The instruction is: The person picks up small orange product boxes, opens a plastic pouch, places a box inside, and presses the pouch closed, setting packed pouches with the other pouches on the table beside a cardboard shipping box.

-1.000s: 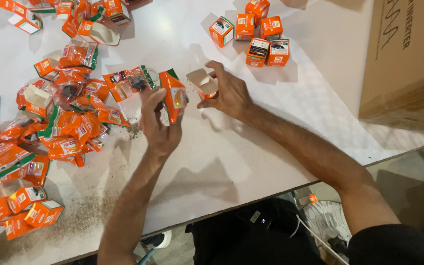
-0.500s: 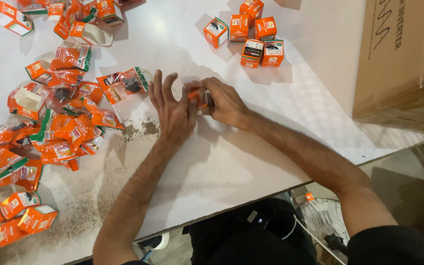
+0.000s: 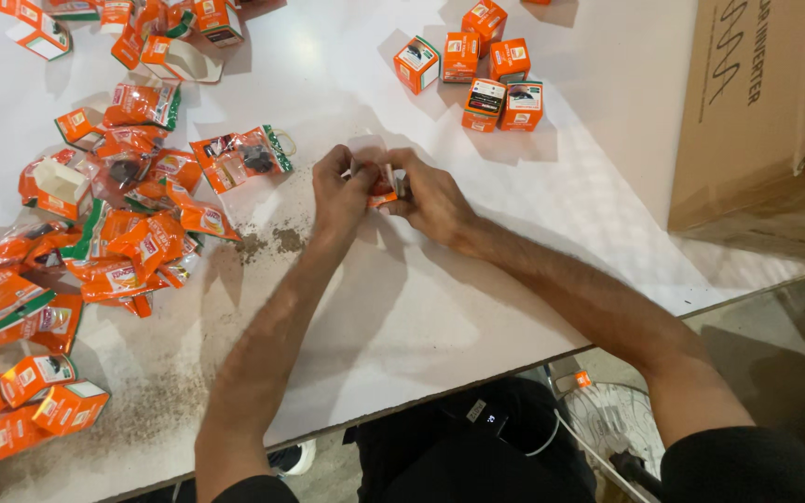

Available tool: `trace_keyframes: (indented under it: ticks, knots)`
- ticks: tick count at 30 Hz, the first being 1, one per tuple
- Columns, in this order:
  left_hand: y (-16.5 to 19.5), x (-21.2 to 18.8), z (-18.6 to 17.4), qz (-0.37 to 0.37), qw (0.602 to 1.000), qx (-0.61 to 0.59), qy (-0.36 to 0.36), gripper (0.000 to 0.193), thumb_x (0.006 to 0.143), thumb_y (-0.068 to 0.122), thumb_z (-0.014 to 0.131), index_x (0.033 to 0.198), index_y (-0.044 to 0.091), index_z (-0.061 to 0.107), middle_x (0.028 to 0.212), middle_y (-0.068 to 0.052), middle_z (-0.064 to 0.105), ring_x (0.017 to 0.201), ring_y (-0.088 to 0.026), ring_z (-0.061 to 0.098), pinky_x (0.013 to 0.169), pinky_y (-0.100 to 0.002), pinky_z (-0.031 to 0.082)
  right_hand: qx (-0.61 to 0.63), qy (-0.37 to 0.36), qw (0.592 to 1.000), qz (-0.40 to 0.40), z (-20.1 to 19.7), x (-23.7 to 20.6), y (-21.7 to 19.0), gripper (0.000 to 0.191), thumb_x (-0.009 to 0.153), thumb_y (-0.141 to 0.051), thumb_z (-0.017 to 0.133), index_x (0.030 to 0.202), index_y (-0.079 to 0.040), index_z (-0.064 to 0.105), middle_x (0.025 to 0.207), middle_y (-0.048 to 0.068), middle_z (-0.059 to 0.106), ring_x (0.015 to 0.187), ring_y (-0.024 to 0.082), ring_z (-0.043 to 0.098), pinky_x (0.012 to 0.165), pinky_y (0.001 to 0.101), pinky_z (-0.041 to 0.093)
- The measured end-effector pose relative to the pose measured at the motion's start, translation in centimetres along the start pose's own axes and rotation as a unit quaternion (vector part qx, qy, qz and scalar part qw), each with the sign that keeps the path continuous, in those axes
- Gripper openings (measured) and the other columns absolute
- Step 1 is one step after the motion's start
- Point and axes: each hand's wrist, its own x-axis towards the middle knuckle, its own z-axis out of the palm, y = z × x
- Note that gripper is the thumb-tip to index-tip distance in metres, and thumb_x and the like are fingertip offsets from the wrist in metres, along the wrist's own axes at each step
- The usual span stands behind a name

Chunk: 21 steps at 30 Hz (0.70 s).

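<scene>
Closing together, left hand (image 3: 339, 186) and right hand (image 3: 430, 197) now pinch the small orange box (image 3: 382, 183).

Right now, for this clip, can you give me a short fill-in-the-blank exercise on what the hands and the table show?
1. Both hands, the left hand and the right hand, hold one small ____ box between them.
2. The closed boxes stand grouped on the ____ table.
3. At the table's right edge stands a large ____ carton.
4. The pile of orange packets lies nearer the ____ hand.

Missing words: orange; white; cardboard; left
</scene>
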Motion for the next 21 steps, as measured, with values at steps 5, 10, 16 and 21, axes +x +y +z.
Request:
trace_keyframes:
  ticks: [5, 10, 16, 21]
  knots:
    - [1.7, -1.4, -1.9, -0.104, 0.987, -0.082, -0.085, 0.01, 0.09, 0.005, 0.058, 0.097, 0.002, 0.064, 0.08, -0.006, 0.065, 0.06, -0.009, 0.057, 0.053, -0.026, 0.049, -0.062, 0.037, 0.985, -0.158, 0.0, 0.0, 0.5, 0.055, 0.083, -0.013, 0.086, 0.129, -0.004, 0.058, 0.122, 0.015, 0.066, 0.097, 0.033, 0.067, 0.078, 0.0423, 0.055]
    - [1.7, -0.7, -4.1, -0.116, 0.975, -0.142, -0.127, 0.018, 0.096, 0.008, 0.064, 0.11, 0.002, 0.073, 0.082, -0.003, 0.063, 0.068, -0.008, 0.057, 0.066, -0.025, 0.055, -0.053, -0.002, 0.995, -0.079, 0.2, 0.4, 0.1, 0.052, 0.081, -0.012, 0.085, 0.127, -0.006, 0.059, 0.126, 0.013, 0.067, 0.091, 0.029, 0.069, 0.077, 0.0408, 0.056]
    - [-0.1, 0.7, -2.5, -0.038, 0.993, 0.009, -0.116, 0.019, 0.086, -0.004, 0.069, 0.103, -0.01, 0.066, 0.092, -0.006, 0.071, 0.083, -0.013, 0.071, 0.076, -0.031, 0.06, -0.029, 0.057, 0.987, -0.15, -0.2, 0.0, -0.3, 0.052, 0.079, -0.01, 0.086, 0.117, -0.007, 0.051, 0.114, 0.014, 0.066, 0.092, 0.03, 0.068, 0.075, 0.0404, 0.056]
    - [0.6, -2.6, -3.2, 0.263, 0.944, 0.16, -0.122, 0.034, 0.09, -0.003, 0.064, 0.123, -0.001, 0.066, 0.127, -0.018, 0.068, 0.119, -0.029, 0.067, 0.1, -0.038, 0.056, -0.051, 0.009, 0.998, -0.021, 0.0, 0.1, 0.4, 0.06, 0.08, -0.019, 0.092, 0.116, -0.01, 0.044, 0.094, 0.009, 0.066, 0.083, 0.028, 0.068, 0.07, 0.042, 0.053]
